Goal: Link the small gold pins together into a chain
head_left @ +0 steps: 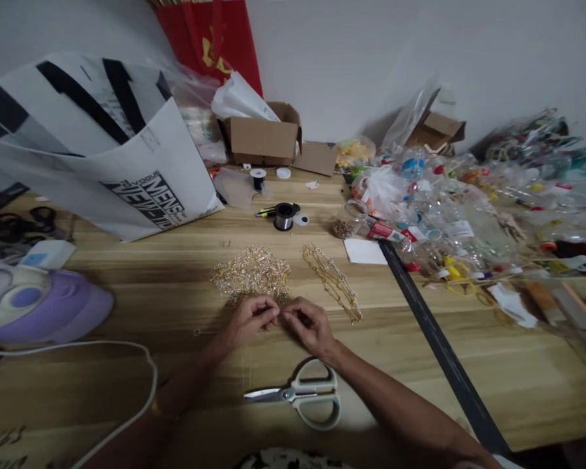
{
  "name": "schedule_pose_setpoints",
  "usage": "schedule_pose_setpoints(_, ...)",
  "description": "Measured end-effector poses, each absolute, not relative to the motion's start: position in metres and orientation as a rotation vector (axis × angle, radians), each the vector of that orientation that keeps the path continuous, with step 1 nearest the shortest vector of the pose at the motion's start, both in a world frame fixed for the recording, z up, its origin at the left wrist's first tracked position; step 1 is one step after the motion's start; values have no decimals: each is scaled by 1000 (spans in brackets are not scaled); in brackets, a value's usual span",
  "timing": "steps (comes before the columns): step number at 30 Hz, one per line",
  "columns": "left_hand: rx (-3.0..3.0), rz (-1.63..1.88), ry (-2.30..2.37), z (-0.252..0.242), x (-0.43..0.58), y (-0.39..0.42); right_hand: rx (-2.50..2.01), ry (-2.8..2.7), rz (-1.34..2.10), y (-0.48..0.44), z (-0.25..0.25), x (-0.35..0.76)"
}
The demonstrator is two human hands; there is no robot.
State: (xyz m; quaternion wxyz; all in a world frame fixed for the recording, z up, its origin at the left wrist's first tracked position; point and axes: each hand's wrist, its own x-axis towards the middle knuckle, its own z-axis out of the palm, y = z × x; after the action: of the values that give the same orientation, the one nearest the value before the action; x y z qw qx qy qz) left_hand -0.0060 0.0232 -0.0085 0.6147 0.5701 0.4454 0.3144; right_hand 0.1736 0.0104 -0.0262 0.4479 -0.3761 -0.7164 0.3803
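Observation:
My left hand [254, 319] and my right hand [308, 326] meet at the fingertips over the wooden table, both pinched closed. Whatever lies between the fingers is too small to make out. Just beyond them spreads a heap of gold and clear beaded chain pieces [251, 270]. To the right of the heap lie several gold beaded chains [329, 280], laid out lengthwise. Scissors with pale handles [297, 393] rest on the table nearer to me, below my right hand, their blades pointing left.
Beyond the heap stand a spool of wire [284, 218] and a dark spool [258, 179]. A jar of beads [350, 219] stands right of them, beside many plastic bags and bottles [449, 221]. A large paper bag [141, 176], a purple device [63, 306] and a white cable [151, 371] occupy the left.

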Motion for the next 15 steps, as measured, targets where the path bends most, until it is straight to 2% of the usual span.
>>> schedule_pose_setpoints(8, 1359, 718, 1021, -5, -5, 22, -939, -1732, 929, 11, -23, 172)
schedule_pose_setpoints(15, 1378, 734, 1005, -13, -3, 20, -829, -1936, 644, 9, -26, 179)
